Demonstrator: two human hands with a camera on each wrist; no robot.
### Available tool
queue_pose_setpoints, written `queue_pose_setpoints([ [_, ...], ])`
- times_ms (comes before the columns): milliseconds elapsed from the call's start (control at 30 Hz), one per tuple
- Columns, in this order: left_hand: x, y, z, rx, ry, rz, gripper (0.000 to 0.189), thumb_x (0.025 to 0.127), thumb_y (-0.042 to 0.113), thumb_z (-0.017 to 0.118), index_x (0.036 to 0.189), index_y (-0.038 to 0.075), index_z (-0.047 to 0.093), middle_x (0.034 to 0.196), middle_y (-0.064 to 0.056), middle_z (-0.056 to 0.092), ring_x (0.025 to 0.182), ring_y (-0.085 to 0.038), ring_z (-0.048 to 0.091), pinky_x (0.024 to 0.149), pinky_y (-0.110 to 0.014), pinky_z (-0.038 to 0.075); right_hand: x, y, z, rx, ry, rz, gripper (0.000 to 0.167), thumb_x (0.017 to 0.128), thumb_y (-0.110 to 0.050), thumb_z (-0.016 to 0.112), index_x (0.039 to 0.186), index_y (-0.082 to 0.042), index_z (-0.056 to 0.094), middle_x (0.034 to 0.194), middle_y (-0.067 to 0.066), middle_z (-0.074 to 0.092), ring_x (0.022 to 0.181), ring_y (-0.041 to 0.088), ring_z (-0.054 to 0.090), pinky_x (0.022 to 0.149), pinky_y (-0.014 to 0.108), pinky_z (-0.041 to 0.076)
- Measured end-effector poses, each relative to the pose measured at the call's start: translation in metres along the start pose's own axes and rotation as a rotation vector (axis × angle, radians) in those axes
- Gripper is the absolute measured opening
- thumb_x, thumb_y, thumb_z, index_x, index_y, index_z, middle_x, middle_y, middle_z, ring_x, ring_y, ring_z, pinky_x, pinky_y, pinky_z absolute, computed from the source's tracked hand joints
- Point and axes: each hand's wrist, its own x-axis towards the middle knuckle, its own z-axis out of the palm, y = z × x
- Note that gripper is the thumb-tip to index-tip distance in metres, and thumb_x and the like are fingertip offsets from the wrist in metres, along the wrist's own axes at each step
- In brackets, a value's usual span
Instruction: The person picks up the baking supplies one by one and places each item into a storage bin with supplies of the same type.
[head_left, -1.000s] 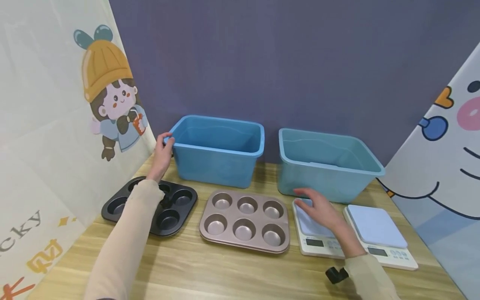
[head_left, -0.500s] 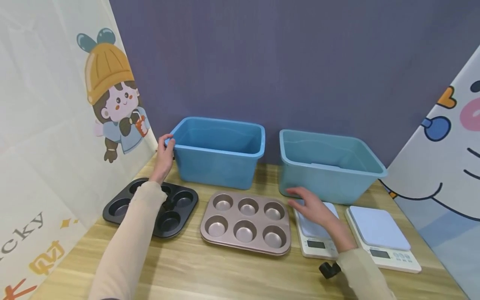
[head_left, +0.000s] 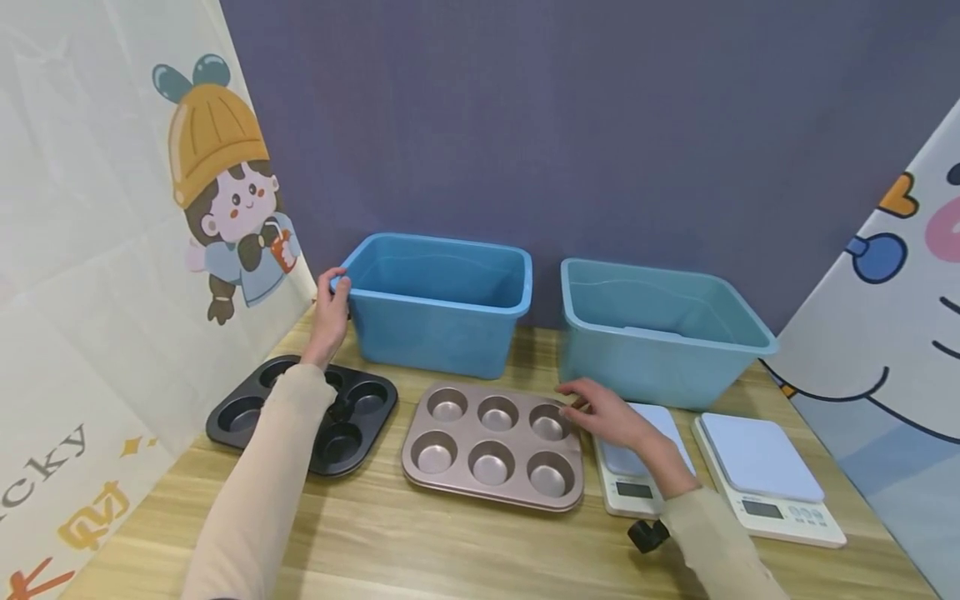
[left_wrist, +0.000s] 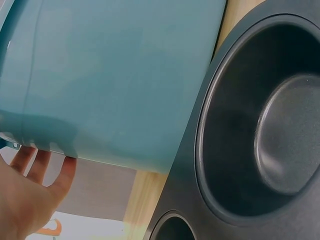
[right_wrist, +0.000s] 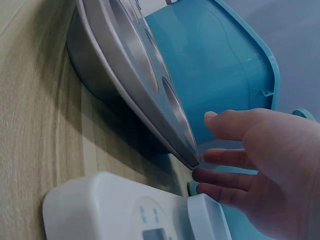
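Observation:
My left hand (head_left: 330, 321) touches the left rim of the blue plastic bin (head_left: 431, 333), its fingertips (left_wrist: 66, 167) against the bin's side wall in the left wrist view. Below that wrist lies a black muffin tin (head_left: 352, 427), partly hidden by the sleeve. A rose-brown muffin tin (head_left: 457, 416) sits in the middle; its doubled rim looks like two tins stacked. At its back right corner, my right hand (head_left: 611, 417) has thumb and fingers spread. In the right wrist view the fingers (right_wrist: 225, 176) are beside the tin's corner, with contact unclear.
Behind the right hand stands a teal bin (head_left: 652, 367). A white kitchen scale (head_left: 633, 496) lies partly under the right forearm, with another scale (head_left: 768, 462) to its right. A purple backdrop (head_left: 570, 142) rises behind the bins, with printed sheets at both sides.
My right hand has moved left, from over the nearer scale to the brown muffin tin's right back corner. My left hand has stayed at the blue bin's rim.

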Motion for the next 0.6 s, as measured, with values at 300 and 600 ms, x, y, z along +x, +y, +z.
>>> queue_pose_setpoints([
  [300, 0.016, -0.031, 0.006, -0.005, 0.044, 0.043, 0.053, 0.105, 0.052, 0.031, 0.147, 0.020, 0.031, 0.147, -0.017, 0.031, 0.124, -0.031, 0.036, 0.097, -0.044, 0.033, 0.006, 0.002, 0.006, 0.016, -0.037, 0.002, 0.044, 0.099, -0.024, 0.061, 0.135, 0.000, 0.055, 0.129, 0.020, 0.060, 0.100, 0.029, 0.066, 0.085, 0.041, 0.054],
  [600, 0.017, -0.031, 0.008, -0.032, 0.038, 0.034, 0.049, 0.107, 0.044, 0.033, 0.149, 0.018, 0.030, 0.157, -0.014, 0.025, 0.139, -0.031, 0.029, 0.116, -0.053, 0.023, 0.011, 0.004, 0.013, -0.043, -0.088, 0.020, 0.047, 0.095, -0.016, 0.066, 0.138, -0.001, 0.054, 0.132, 0.016, 0.060, 0.118, 0.032, 0.059, 0.096, 0.048, 0.049],
])
